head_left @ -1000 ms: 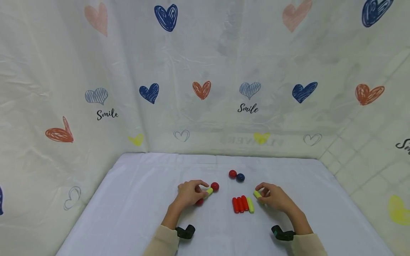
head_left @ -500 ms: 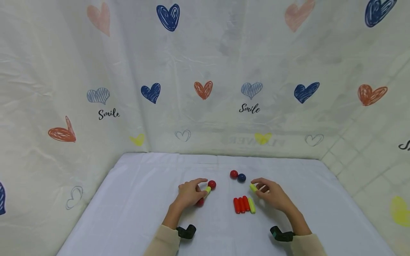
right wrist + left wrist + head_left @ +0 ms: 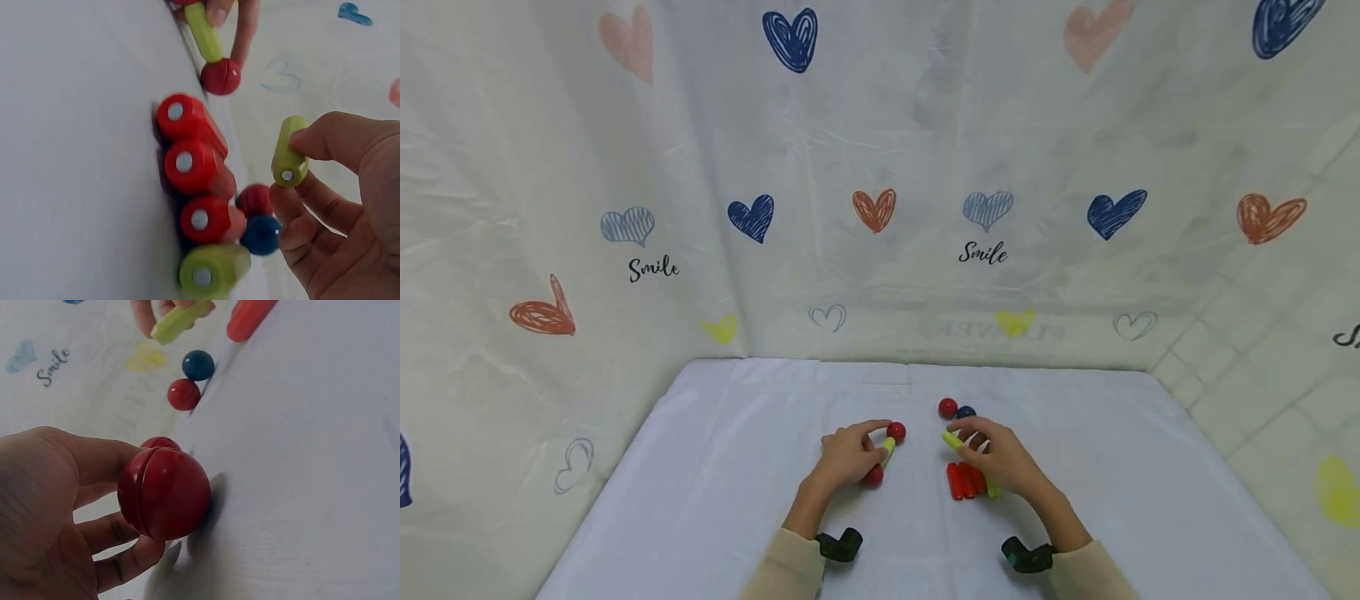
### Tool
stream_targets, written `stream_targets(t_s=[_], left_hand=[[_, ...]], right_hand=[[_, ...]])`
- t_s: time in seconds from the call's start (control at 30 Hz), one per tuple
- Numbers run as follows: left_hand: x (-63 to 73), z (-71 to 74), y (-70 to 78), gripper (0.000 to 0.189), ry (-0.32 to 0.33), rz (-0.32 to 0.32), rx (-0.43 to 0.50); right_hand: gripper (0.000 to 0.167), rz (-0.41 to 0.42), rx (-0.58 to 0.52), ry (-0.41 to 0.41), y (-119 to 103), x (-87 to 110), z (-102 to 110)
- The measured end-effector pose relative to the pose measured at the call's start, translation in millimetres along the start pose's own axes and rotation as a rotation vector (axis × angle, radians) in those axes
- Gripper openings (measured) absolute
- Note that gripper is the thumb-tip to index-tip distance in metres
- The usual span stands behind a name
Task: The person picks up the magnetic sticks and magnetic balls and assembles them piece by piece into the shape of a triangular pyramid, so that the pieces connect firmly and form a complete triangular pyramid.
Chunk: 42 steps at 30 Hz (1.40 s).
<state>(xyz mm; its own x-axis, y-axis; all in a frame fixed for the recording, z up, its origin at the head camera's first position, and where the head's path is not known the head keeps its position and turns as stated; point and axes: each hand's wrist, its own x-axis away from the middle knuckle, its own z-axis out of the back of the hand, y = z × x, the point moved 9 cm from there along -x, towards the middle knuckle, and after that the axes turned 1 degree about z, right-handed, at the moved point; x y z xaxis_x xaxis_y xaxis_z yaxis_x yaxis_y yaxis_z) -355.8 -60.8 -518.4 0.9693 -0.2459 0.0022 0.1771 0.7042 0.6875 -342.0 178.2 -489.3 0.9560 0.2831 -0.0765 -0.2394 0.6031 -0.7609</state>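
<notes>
The right hand (image 3: 1003,457) has moved left, carrying a yellow stick (image 3: 952,439) above the white table (image 3: 700,500), pinched between thumb and fingers. The left hand (image 3: 846,454) bends low, fingers clamped on a second yellow stick (image 3: 889,444) with red balls (image 3: 896,432) at both ends. The right hand partly hides a blue ball (image 3: 966,412) and a third yellow stick (image 3: 992,490) beside three red sticks (image 3: 955,482). Another red ball (image 3: 948,407) sits beside the blue one.
</notes>
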Motion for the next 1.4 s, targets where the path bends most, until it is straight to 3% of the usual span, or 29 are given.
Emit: stream_targets(t_s=[0.23,0.67,1.03,1.4], left_hand=[[-0.6,-0.2,-0.6,0.047,0.002,0.023,0.016],[-2.3,-1.6,-2.6,0.047,-0.004,0.029,0.028],[-5.4,-2.1,1.5,0.045,-0.003,-0.01,0.015],[-3.0,-0.9,0.8,0.044,-0.007,-0.01,0.012]], right_hand=[[0.027,0.036,0.024,-0.045,-15,-13.9,-20],[0.023,0.006,0.061,-0.066,-35,-32.0,-46],[0.025,-0.066,0.108,-0.045,-26,-34.5,-55],[0.034,-0.04,0.112,-0.067,-30,-31.5,-58]])
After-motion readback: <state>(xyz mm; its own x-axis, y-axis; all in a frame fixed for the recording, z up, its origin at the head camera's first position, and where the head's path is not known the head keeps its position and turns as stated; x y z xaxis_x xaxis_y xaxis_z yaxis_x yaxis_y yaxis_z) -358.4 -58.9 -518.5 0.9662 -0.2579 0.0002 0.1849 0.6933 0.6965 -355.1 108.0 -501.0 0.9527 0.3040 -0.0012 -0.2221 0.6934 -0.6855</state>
